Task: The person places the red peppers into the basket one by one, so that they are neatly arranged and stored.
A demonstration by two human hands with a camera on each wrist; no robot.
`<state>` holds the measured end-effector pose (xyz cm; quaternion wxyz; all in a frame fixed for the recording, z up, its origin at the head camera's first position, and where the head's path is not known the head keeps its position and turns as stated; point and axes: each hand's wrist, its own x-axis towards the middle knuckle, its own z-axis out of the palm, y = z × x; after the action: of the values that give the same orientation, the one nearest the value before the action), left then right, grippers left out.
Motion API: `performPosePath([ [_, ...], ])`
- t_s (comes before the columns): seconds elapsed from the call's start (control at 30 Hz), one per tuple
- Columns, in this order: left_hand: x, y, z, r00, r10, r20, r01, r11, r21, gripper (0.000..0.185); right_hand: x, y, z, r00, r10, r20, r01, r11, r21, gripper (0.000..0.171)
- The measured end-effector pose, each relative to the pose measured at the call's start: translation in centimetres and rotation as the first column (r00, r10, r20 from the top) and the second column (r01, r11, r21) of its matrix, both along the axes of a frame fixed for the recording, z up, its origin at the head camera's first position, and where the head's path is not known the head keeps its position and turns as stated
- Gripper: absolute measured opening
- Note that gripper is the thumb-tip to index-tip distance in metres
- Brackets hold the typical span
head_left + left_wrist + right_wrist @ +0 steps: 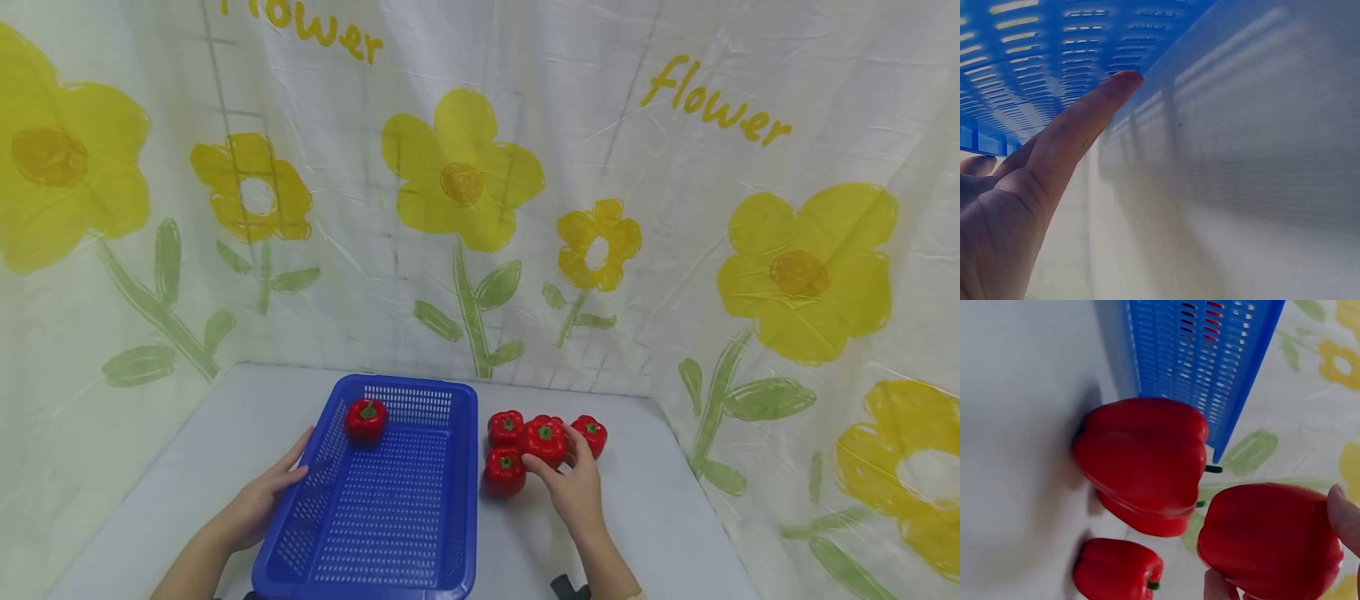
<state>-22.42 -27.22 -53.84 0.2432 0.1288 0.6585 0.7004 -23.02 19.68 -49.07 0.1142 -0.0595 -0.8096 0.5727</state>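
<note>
On my feed the right hand pinched a red bell pepper between thumb and fingers, raised off the tabletop to the right of the blue basket. Around it I counted four loose peppers, toward the tabletop's far edge, one mostly hidden behind the held one. Another red pepper sat in the basket's far left corner, green stem upward. The basket's back end stood close to the tabletop's far edge. I had the left hand against the basket's left wall, thumb and fingers spread apart and fairly straight. Beyond the far edge I saw a white curtain printed with yellow flowers.
</note>
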Motion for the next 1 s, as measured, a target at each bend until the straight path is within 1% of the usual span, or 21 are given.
performPosePath([
  [0.17,0.0,0.0,0.0,1.0,-0.009,0.012,0.009,1.0,0.015,0.064,0.0,-0.4,0.4,1.0,0.0,-0.009,0.0,1.0,-0.017,0.091],
  [0.27,0.0,0.1,0.1,1.0,-0.013,0.007,0.013,1.0,0.015,0.064,-0.2,-0.7,0.5,1.0,0.0,-0.017,0.0,1.0,-0.019,0.092],
  [0.5,-0.2,0.3,0.2,1.0,0.006,0.006,-0.006,1.0,-0.001,0.064,-0.5,-1.4,1.0,1.0,0.007,-0.026,-0.007,1.0,-0.025,0.091],
  [0.63,-0.2,0.3,0.3,1.0,-0.011,-0.001,0.011,1.0,0.009,0.064,-0.7,-1.9,1.1,0.999,0.002,-0.044,-0.003,1.0,-0.021,0.088],
  [0.87,0.0,0.0,0.1,1.0,-0.015,0.018,0.014,1.0,0.013,0.063,-0.9,-2.8,0.8,0.999,0.0,-0.037,0.0,1.0,-0.016,0.089],
  [1.0,0.0,-0.2,-0.1,0.999,-0.037,0.021,0.036,0.999,0.029,0.064,-0.9,-3.3,1.0,0.999,0.005,-0.043,-0.005,1.0,-0.015,0.088],
])
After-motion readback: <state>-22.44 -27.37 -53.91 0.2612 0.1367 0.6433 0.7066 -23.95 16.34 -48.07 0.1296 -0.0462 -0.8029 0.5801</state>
